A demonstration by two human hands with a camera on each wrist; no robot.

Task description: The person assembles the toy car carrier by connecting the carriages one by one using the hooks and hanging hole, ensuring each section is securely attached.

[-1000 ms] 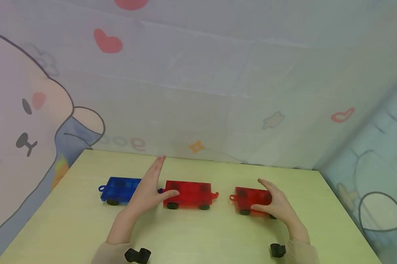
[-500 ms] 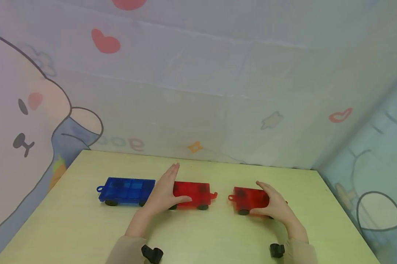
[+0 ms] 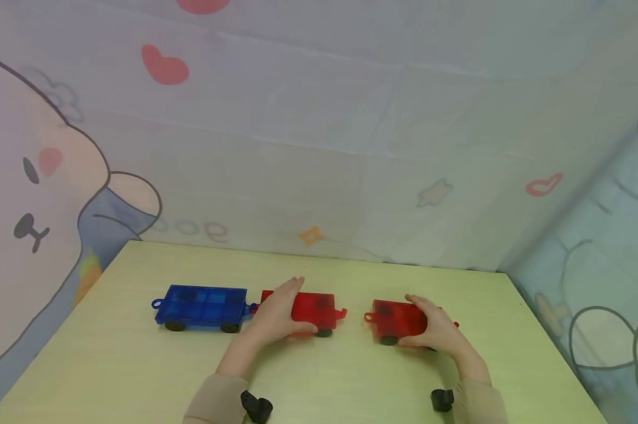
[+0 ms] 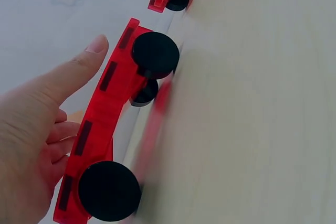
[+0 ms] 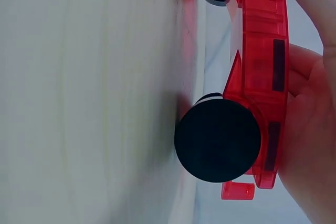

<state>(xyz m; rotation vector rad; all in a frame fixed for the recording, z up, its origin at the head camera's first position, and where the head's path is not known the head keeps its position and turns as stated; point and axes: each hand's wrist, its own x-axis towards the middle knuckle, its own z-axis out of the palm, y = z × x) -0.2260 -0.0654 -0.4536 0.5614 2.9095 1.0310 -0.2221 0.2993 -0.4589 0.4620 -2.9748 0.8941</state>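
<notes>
Three flat toy train cars stand in a row on the table. The blue car (image 3: 204, 306) is leftmost, its coupler meeting that of the middle red car (image 3: 320, 309). My left hand (image 3: 276, 315) reaches across this red car, thumb on the near side and fingers toward the far side. In the left wrist view, the thumb (image 4: 86, 64) is straight and a little apart from the car's edge. My right hand (image 3: 436, 327) holds the second red car (image 3: 395, 318), thumb along its near side, fingers curled over the far edge. A gap separates the red cars' hook and ring.
A pale yellow table (image 3: 350, 383) carries the cars, its back edge against a printed cloth (image 3: 324, 147) with hearts and a cartoon animal. Another printed cloth hangs at the right. Small black cameras (image 3: 257, 406) sit at both wrists.
My left hand has moved right, from the blue car's end to over the middle red car, uncovering the blue car. My right hand stays at the second red car.
</notes>
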